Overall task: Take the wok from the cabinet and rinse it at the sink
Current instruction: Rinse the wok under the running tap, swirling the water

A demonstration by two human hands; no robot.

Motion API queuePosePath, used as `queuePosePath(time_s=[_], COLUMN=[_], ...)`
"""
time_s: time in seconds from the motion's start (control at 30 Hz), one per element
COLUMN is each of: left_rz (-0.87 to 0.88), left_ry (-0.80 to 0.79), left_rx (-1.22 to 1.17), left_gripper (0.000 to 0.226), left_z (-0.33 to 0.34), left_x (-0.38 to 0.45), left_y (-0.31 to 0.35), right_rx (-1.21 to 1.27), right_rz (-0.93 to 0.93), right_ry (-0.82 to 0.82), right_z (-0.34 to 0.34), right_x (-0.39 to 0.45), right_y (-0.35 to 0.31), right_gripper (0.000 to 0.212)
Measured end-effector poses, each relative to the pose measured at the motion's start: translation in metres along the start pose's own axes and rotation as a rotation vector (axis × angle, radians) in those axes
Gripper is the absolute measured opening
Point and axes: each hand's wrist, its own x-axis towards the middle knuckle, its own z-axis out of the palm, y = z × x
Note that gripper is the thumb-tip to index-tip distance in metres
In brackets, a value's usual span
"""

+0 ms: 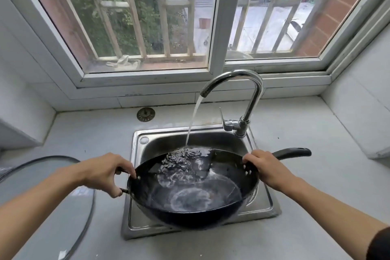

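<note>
Wok (190, 196) gripped by 2 hands, left (105, 173), right (266, 169), over steel sink (261, 207), grey counter (316, 154).

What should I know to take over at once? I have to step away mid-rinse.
Left hand: grips the small loop handle of the black round metal wok.
Right hand: grips the wok's rim where the long black handle joins.
The wok is held over the steel sink; the curved chrome tap runs water into it.
Done: wok fetched, rinsing under way.
Left: swirl, tip out, shut the tap.

Home kitchen: steel sink (139, 213), faucet (251, 99), barred window (147, 27).
</note>
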Motion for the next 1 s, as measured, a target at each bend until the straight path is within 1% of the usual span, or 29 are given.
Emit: queuePosePath(time_s=[0.1, 0.27, 0.33, 0.43, 0.5, 0.67, 0.73, 0.8, 0.9, 1.0], left_rz=[0.002, 0.033, 0.049, 0.06, 0.058, 0.022, 0.008, 0.002, 0.003, 0.031], left_ry=[-0.073, -0.236, -0.243, -0.193, -0.139, -0.003, 0.029, 0.028, -0.049, -0.182], left_rx=[-0.072, -0.289, -0.353, -0.396, -0.326, -0.015, 0.045, 0.04, -0.093, -0.363], left_gripper=[0.046, 0.038, 0.035, 0.036, 0.04, 0.053, 0.053, 0.052, 0.047, 0.039], left_z=[-0.001, 0.004, 0.01, 0.015, 0.016, 0.017, 0.017, 0.015, 0.009, 0.006], left_x=[-0.001, 0.003, 0.005, 0.006, 0.008, 0.011, 0.011, 0.01, 0.007, 0.003], left_y=[-0.001, -0.004, -0.007, -0.011, -0.013, -0.015, -0.017, -0.018, -0.018, -0.017], right_rx=[0.023, 0.057, 0.056, 0.073, 0.095, 0.114, 0.109, 0.089, 0.066, 0.065], right_rz=[-0.013, -0.012, -0.002, 0.0, 0.003, 0.0, 0.006, 0.01, 0.01, -0.013], right_ry=[-0.049, -0.129, -0.156, -0.166, -0.154, -0.086, -0.093, -0.117, -0.194, -0.281], right_z=[-0.005, -0.017, -0.021, -0.024, -0.024, -0.022, -0.022, -0.022, -0.027, -0.035], right_x=[0.002, 0.011, 0.012, 0.012, 0.012, 0.016, 0.018, 0.019, 0.024, 0.027], right_y=[0.001, 0.005, 0.008, 0.012, 0.012, 0.008, 0.007, 0.008, 0.008, 0.009], right_gripper=[0.041, 0.034, 0.033, 0.033, 0.033, 0.028, 0.027, 0.028, 0.03, 0.025])
